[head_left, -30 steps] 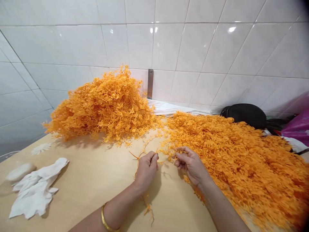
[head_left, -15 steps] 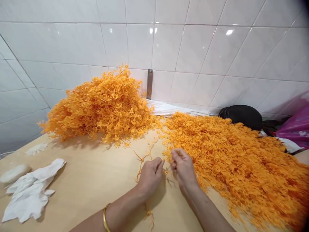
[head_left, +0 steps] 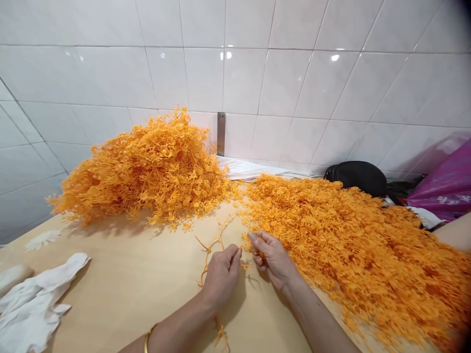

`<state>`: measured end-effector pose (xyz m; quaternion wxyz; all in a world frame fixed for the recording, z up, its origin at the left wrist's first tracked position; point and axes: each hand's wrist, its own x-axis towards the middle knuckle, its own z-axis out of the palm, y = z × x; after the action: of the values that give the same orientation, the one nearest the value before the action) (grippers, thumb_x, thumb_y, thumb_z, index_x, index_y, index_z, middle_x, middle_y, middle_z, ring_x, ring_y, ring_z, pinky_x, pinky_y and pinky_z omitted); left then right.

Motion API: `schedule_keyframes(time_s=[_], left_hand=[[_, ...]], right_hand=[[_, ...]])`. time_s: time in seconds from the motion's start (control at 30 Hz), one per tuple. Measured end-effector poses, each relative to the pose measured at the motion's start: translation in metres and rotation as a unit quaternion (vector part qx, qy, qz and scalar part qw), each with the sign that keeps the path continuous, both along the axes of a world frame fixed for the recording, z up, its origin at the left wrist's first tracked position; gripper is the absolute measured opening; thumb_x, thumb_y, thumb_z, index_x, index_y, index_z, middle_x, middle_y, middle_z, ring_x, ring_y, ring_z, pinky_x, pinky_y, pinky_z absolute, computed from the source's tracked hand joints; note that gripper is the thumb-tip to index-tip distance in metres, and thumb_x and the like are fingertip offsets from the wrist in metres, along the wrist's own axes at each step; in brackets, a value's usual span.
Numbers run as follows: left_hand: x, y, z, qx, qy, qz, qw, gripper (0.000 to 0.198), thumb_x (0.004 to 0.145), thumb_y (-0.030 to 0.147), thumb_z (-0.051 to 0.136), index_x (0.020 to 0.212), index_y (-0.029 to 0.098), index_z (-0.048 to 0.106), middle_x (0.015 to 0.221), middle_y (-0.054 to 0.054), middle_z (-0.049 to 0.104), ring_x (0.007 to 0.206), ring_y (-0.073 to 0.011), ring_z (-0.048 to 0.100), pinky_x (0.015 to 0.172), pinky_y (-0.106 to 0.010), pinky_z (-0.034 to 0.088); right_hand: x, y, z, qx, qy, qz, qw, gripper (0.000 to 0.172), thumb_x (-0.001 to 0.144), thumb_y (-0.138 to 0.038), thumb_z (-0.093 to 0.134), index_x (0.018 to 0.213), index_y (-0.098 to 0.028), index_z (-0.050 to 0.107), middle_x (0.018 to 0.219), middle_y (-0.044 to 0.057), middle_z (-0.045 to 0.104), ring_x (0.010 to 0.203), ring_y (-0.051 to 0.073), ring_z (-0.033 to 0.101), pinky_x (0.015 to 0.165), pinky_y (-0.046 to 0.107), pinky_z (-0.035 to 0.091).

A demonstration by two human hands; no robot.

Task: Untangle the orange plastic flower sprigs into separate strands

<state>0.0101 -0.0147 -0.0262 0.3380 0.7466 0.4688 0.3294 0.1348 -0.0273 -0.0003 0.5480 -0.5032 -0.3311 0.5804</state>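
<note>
My left hand [head_left: 222, 274] is closed in a pinch on a thin orange plastic sprig [head_left: 209, 250] that trails over the wooden table [head_left: 132, 289]. A gold bangle sits on that wrist. My right hand [head_left: 270, 257] is just beside it, fingers pinched on small orange plastic pieces at the edge of the flat orange heap [head_left: 353, 250] on the right. A taller mound of orange sprigs [head_left: 147, 169] stands at the back left.
White cloth gloves [head_left: 33, 306] lie at the left edge, with a white flower-shaped piece [head_left: 41, 239] behind them. A black bag [head_left: 356, 177] and a magenta plastic bag [head_left: 443, 189] sit at the back right. White tiled walls close the back and left.
Both hands have stayed together at the heap's edge, fingers working the sprig. The view has shifted a little to the right, so the gloves sit nearer the left border.
</note>
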Motion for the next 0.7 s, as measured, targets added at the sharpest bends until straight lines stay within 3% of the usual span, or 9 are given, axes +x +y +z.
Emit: schedule_keyframes(time_s=[0.13, 0.2, 0.3, 0.4, 0.47, 0.53, 0.57, 0.63, 0.7], left_hand=[[0.001, -0.002, 0.002, 0.006, 0.037, -0.018, 0.999, 0.031, 0.083, 0.031, 0.028, 0.056, 0.019, 0.025, 0.048, 0.005, 0.027, 0.047, -0.0093, 0.029, 0.048, -0.024, 0.019], [0.000, -0.004, 0.002, 0.010, 0.048, -0.026, 0.998, 0.031, 0.083, 0.031, 0.028, 0.055, 0.019, 0.023, 0.047, 0.005, 0.025, 0.047, -0.0094, 0.028, 0.049, -0.024, 0.018], [-0.002, -0.005, 0.000, 0.011, 0.043, -0.018, 0.999, 0.032, 0.084, 0.032, 0.028, 0.055, 0.019, 0.022, 0.047, 0.005, 0.025, 0.047, -0.0094, 0.029, 0.049, -0.024, 0.019], [-0.003, -0.005, 0.001, 0.005, 0.001, 0.004, 1.000, 0.032, 0.084, 0.035, 0.028, 0.056, 0.019, 0.030, 0.047, 0.005, 0.028, 0.047, -0.0094, 0.031, 0.048, -0.023, 0.020], [-0.006, -0.003, 0.008, 0.015, -0.031, 0.016, 0.999, 0.031, 0.084, 0.036, 0.029, 0.059, 0.019, 0.036, 0.047, 0.005, 0.031, 0.046, -0.0094, 0.033, 0.048, -0.023, 0.023], [-0.011, -0.002, 0.020, 0.036, -0.052, 0.024, 0.998, 0.030, 0.084, 0.036, 0.030, 0.062, 0.019, 0.040, 0.046, 0.005, 0.033, 0.046, -0.0093, 0.034, 0.048, -0.022, 0.025], [-0.014, -0.003, 0.027, 0.048, -0.057, 0.026, 0.997, 0.030, 0.084, 0.036, 0.030, 0.062, 0.019, 0.041, 0.046, 0.005, 0.035, 0.046, -0.0092, 0.035, 0.048, -0.022, 0.026], [-0.020, -0.005, 0.042, 0.063, -0.065, 0.029, 0.995, 0.029, 0.084, 0.035, 0.031, 0.064, 0.018, 0.043, 0.046, 0.005, 0.037, 0.046, -0.0090, 0.037, 0.049, -0.022, 0.028], [-0.028, -0.009, 0.053, 0.068, -0.079, 0.028, 0.994, 0.028, 0.084, 0.035, 0.032, 0.067, 0.018, 0.046, 0.047, 0.005, 0.038, 0.046, -0.0090, 0.039, 0.048, -0.021, 0.029]], right_hand=[[-0.002, 0.006, -0.008, 0.063, -0.028, -0.036, 0.997, 0.033, 0.065, -0.043, 0.063, 0.062, -0.018, 0.041, 0.048, -0.010, 0.033, 0.036, 0.002, 0.025, 0.035, 0.016, 0.016], [0.008, 0.008, -0.007, 0.086, -0.065, -0.119, 0.987, 0.032, 0.068, -0.044, 0.059, 0.062, -0.019, 0.040, 0.047, -0.010, 0.031, 0.037, 0.004, 0.024, 0.036, 0.017, 0.016], [0.029, 0.007, 0.001, 0.103, -0.193, -0.241, 0.946, 0.029, 0.075, -0.048, 0.047, 0.065, -0.020, 0.043, 0.046, -0.008, 0.029, 0.039, 0.007, 0.025, 0.037, 0.020, 0.020], [0.038, -0.002, 0.008, 0.126, -0.443, -0.198, 0.865, 0.025, 0.081, -0.040, 0.040, 0.078, -0.019, 0.053, 0.057, -0.002, 0.044, 0.051, 0.013, 0.042, 0.046, 0.025, 0.033], [0.037, -0.011, 0.008, 0.157, -0.600, -0.154, 0.769, 0.024, 0.081, -0.032, 0.041, 0.090, -0.016, 0.056, 0.083, 0.009, 0.056, 0.076, 0.021, 0.051, 0.063, 0.032, 0.040], [0.035, -0.023, 0.006, 0.187, -0.703, -0.136, 0.673, 0.026, 0.080, -0.025, 0.041, 0.099, -0.016, 0.056, 0.107, 0.014, 0.052, 0.096, 0.027, 0.046, 0.075, 0.039, 0.039], [0.036, -0.030, 0.006, 0.198, -0.731, -0.129, 0.639, 0.027, 0.081, -0.023, 0.040, 0.100, -0.016, 0.057, 0.111, 0.014, 0.051, 0.100, 0.028, 0.044, 0.077, 0.041, 0.038], [0.039, -0.045, 0.006, 0.217, -0.752, -0.118, 0.612, 0.026, 0.082, -0.022, 0.039, 0.099, -0.017, 0.057, 0.109, 0.013, 0.053, 0.101, 0.028, 0.044, 0.078, 0.042, 0.039], [0.044, -0.059, 0.008, 0.233, -0.739, -0.109, 0.623, 0.024, 0.083, -0.022, 0.038, 0.095, -0.018, 0.058, 0.101, 0.012, 0.056, 0.096, 0.026, 0.047, 0.077, 0.041, 0.040]])
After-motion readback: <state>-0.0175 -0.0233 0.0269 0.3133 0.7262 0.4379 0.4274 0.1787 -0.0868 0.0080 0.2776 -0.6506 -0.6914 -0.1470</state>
